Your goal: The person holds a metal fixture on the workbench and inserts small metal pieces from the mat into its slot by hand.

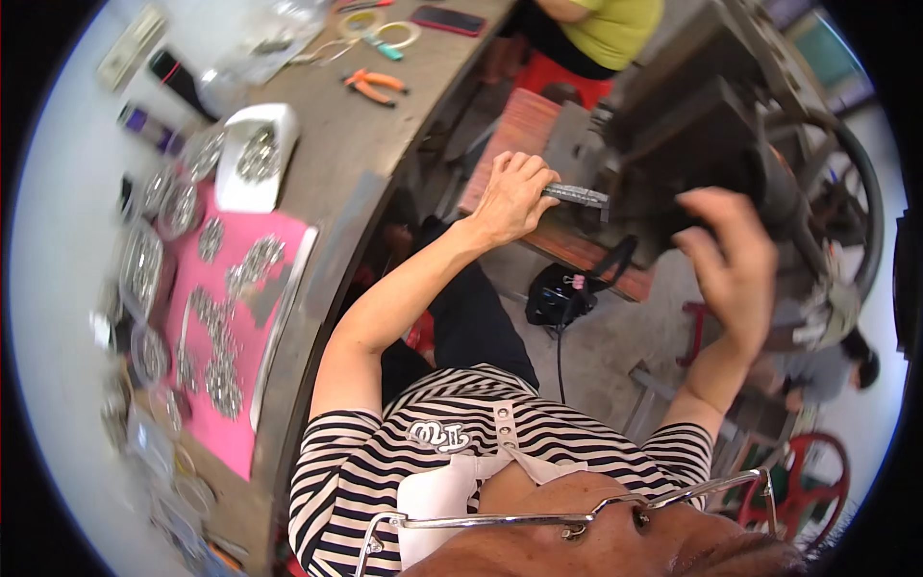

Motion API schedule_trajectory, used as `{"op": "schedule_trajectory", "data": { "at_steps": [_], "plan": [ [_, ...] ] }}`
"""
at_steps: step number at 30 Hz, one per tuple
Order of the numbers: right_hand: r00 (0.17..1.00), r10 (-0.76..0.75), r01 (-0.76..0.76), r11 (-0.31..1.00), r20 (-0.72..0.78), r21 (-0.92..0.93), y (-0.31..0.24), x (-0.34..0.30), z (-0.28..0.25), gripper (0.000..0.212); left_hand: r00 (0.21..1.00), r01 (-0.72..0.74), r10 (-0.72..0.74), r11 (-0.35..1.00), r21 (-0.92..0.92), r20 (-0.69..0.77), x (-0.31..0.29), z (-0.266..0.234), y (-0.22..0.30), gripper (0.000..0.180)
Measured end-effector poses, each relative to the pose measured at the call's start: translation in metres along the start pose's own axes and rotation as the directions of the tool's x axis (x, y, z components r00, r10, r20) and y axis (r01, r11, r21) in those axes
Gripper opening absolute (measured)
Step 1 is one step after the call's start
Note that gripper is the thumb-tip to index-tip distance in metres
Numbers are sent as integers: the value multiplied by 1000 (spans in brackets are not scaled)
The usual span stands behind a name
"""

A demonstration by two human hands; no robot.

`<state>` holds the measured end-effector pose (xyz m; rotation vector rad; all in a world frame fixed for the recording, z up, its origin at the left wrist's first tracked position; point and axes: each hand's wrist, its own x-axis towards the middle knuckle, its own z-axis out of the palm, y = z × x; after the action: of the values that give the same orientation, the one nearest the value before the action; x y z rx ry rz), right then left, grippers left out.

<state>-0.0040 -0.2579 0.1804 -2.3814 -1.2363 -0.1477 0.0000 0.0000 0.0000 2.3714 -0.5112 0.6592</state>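
My left hand (517,197) reaches out over a reddish wooden bench board (511,139). Its fingers are closed round one end of a short grey metal bar (579,196), whose free end points right toward a dark machine (687,159). What exactly the bar is, I cannot make out. Slightly smeared by motion, my right hand (733,260) is raised in front of the machine on the right. Its thumb and fingers are curved and apart, and nothing shows between them.
On the worktable (336,135) at left, small shiny metal parts (221,380) lie on a pink sheet (240,447). A white scoop tray (279,120), orange-handled pliers (375,87) and a phone (448,20) are there too. A person in yellow (620,34) sits beyond; a black hose (870,202) curves at right.
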Motion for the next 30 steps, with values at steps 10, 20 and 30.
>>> {"op": "schedule_trajectory", "data": {
  "at_steps": [10,20,30],
  "plan": [
    [907,-413,342,842,89,416,-59,109,223,44,791,532,-386,817,222,-475,-172,-128,38,30],
    [633,-760,545,573,147,612,-201,111,334,44,490,850,-542,471,236,-683,-337,-177,98,31],
    [706,-701,669,615,-99,417,-243,97,370,63,423,884,-509,415,217,-750,-366,-193,75,24]
  ]
}}
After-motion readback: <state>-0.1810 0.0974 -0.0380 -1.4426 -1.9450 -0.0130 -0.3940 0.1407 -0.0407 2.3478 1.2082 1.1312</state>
